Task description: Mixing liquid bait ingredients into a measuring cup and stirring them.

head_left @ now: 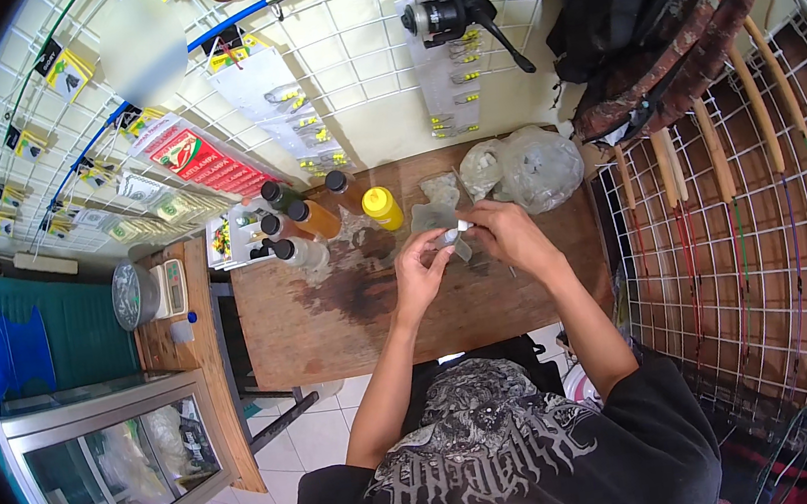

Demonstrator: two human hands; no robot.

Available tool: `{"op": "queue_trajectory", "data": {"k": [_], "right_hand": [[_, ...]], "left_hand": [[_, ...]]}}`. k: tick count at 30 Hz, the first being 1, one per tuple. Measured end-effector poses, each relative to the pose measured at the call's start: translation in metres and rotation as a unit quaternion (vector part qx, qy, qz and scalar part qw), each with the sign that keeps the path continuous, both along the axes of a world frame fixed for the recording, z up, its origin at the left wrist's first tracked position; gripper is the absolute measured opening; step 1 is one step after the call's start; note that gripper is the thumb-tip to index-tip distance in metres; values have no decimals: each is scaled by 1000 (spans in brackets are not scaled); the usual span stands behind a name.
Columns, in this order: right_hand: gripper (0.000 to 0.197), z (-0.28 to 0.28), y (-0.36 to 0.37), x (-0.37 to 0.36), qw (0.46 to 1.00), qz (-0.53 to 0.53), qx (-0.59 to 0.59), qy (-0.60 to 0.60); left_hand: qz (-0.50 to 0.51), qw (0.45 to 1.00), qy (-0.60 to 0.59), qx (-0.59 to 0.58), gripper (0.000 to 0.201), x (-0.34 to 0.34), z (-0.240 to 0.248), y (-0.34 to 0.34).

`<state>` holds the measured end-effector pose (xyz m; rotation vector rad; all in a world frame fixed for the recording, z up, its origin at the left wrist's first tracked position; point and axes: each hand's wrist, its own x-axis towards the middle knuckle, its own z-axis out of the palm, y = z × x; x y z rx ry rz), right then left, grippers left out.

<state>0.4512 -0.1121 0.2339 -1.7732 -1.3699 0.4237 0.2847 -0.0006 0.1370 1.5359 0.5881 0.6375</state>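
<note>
Both my hands meet over the middle of a stained wooden table (333,331). My left hand (423,268) and my right hand (505,236) pinch a small white object (453,234) between their fingertips; what it is stays too small to tell. Small clear plastic bags (435,210) lie on the table just beyond my fingers. A larger crumpled clear bag (532,168) sits behind my right hand.
Several bottles (305,226), one yellow (382,207), stand at the table's back left. A scale with a metal bowl (148,291) sits on a side shelf, above a glass cabinet (117,463). Wire wall grids (745,240) hold fishing rods, a reel (440,14) and packets.
</note>
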Motion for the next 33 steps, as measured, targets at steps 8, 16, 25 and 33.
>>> {"op": "queue_trajectory", "data": {"k": [8, 16, 25, 33], "right_hand": [[34, 18, -4, -16, 984, 40, -81, -154], [19, 18, 9, -38, 996, -7, -2, -88], [22, 37, 21, -62, 982, -116, -34, -147], [24, 50, 26, -72, 976, -108, -139, -130]], "left_hand": [[-21, 998, -1, 62, 30, -4, 15, 1], [-33, 997, 9, 74, 33, -20, 36, 11], [-3, 997, -69, 35, 34, -20, 42, 14], [-32, 992, -7, 119, 33, -33, 71, 22]]}}
